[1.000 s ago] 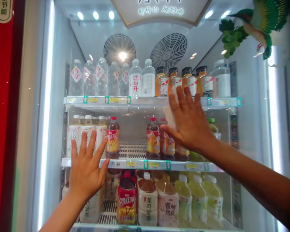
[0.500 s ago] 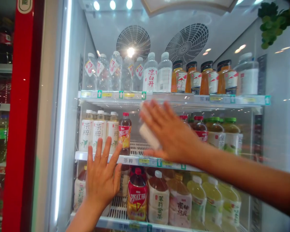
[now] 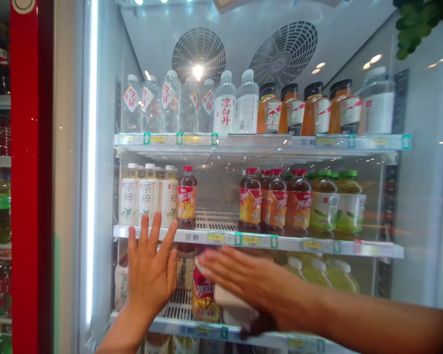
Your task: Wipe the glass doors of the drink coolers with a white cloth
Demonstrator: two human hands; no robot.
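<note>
At the far left the red door frame stands as a flat, glossy band, with the bright light strip running straight down just beside it. My left hand lies flat on the glass door with its fingers spread wide and holding nothing. The fingertips reach the front rail of the middle shelf, under the pale tea bottles. It sits in much the same place as half a second ago.

My right hand is what has changed. It was up over the middle shelf, and now it has swept down and to the left, low across the bottom row, with its fingertips near my left hand. Its fingers are stretched long and flat, not curled. The white cloth is pinned between my palm and the glass. The cloth is soft, blurred and partly hidden.

With the hand lower, the red-capped bottles and green-capped bottles show in full. They are smooth rounded plastic standing on a white wire rack.

Above them are clear water bottles, then orange bottles, and two round fan grilles.

To the right, a wide stretch of smooth glass lies uncovered as far as the door's edge.
</note>
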